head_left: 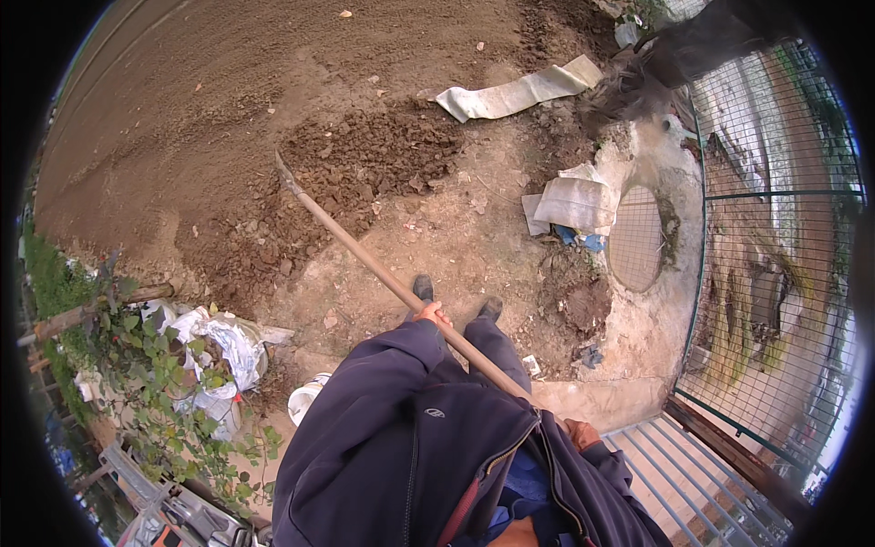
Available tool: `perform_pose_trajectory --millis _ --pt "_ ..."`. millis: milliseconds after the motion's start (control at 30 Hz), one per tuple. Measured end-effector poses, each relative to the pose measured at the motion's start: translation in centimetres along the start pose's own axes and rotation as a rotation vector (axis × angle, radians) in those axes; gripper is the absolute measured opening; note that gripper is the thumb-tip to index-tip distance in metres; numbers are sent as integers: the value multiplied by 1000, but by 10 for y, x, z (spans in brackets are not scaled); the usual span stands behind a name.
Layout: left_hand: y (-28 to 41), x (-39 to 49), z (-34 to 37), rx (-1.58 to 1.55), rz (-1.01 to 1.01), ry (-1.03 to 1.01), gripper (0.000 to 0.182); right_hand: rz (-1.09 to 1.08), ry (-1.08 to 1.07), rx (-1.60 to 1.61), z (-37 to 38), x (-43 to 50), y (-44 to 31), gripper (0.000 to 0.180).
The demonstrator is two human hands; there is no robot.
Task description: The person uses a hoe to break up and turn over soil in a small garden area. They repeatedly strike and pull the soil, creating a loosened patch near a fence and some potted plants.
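My left hand [433,314] grips the middle of a long wooden tool handle [369,260] in front of my body. At the far end of the handle a metal blade [286,174] rests at the edge of dark, loosened soil [369,164]; its exact kind is hard to tell. My right hand [582,433] is low on the right, near the rear part of the handle, with its fingers curled. The jacket partly hides that end of the handle, so the right hand's hold on it does not show.
Cloth-like strips [519,92] lie ahead and right. A round concrete-rimmed basin [639,239] and green wire fence [765,198] stand right, metal bars [683,472] lower right. At left are white plastic bags [229,342], a leafy vine [164,410] and a white bucket [305,400].
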State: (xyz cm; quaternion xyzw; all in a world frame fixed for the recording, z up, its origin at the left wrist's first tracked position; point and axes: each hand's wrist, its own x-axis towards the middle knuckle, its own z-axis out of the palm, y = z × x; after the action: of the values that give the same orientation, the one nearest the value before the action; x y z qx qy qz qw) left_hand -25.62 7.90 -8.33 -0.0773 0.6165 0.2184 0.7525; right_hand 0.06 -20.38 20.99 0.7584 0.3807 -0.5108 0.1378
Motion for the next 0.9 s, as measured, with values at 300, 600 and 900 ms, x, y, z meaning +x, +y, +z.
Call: perform_pose_trajectory --millis 300,600,900 --pt "-52 36 -30 95 -77 84 22 58 116 -230 -7 -24 -6 30" --pt "-26 -2 -28 -2 -131 36 22 84 134 -298 44 29 59 23" --pt "85 -14 -57 -203 209 118 28 -372 -91 175 20 152 21 33"
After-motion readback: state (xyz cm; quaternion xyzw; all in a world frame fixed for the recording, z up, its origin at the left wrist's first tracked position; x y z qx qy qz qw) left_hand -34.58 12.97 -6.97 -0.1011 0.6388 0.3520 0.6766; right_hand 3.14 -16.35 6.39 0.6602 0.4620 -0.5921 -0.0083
